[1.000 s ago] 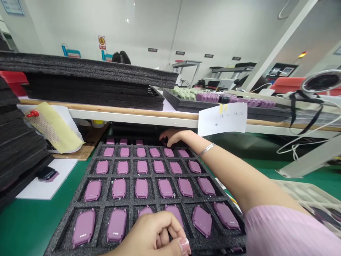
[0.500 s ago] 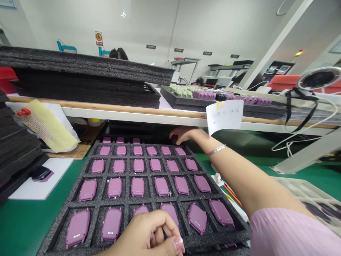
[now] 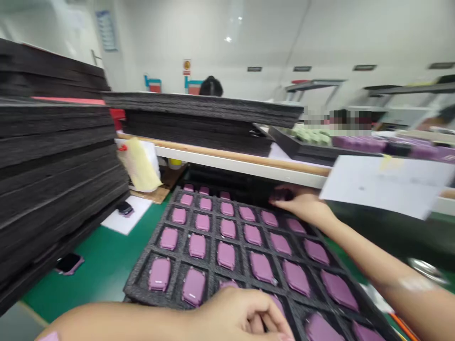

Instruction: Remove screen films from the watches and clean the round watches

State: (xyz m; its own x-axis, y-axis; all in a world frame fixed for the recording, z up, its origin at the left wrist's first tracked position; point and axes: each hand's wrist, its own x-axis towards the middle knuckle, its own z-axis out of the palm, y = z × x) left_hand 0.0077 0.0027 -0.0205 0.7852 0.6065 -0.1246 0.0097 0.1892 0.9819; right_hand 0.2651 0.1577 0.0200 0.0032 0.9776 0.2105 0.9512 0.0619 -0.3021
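Observation:
A black foam tray (image 3: pixel 213 239) holds purple smartwatch bodies (image 3: pixel 197 245) in rows of square pockets, backs facing up. At the far edge, under the shelf, my right hand (image 3: pixel 302 206) has its fingers closed around a dark smartwatch body (image 3: pixel 283 194), which is blurred and in shadow. Over the near rows my left hand (image 3: pixel 245 312) hovers with curled fingers, covering part of a few watch bodies. Whatever may be inside those fingers is hidden.
Tall stacks of black foam trays (image 3: pixel 57 156) rise at left. More foam sheets (image 3: pixel 199 109) lie on the shelf (image 3: pixel 227 163) above. A paper sheet (image 3: pixel 384 184) hangs from its edge. Two dark-screened watches, one on a white board (image 3: pixel 117 222), lie left on the green table (image 3: pixel 103 270).
My view has turned left, so the tray and shelf appear farther right and the foam stacks show more. My right hand stays at the tray's far edge; my left hand stays curled over the front.

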